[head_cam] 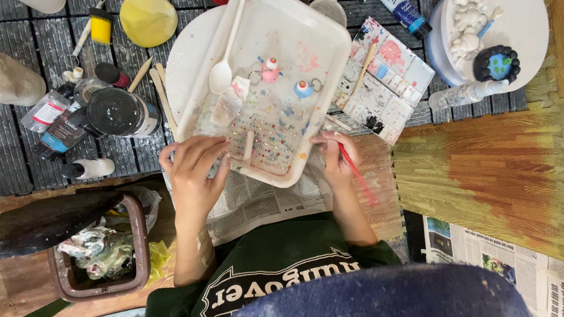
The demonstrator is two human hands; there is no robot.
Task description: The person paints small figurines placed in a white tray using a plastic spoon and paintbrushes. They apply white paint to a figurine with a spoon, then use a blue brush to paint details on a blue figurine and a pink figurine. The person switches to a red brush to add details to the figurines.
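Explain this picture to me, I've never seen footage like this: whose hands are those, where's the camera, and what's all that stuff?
There is no machine here. The single picture comes from a camera worn on a person's head, looking straight down, so both hands are that person's own.

The left hand rests on the near edge of a white plastic tray smeared with paint. The right hand holds a red paintbrush in its fingers at the tray's other near corner.

Inside the tray lie a white spoon and two small painted figures on key rings, one pink, one blue. Newspaper lies under the tray. Right of it sits a stained paint palette; left of it, a dark-lidded jar and paint tubes. A bin of rubbish stands at the lower left.
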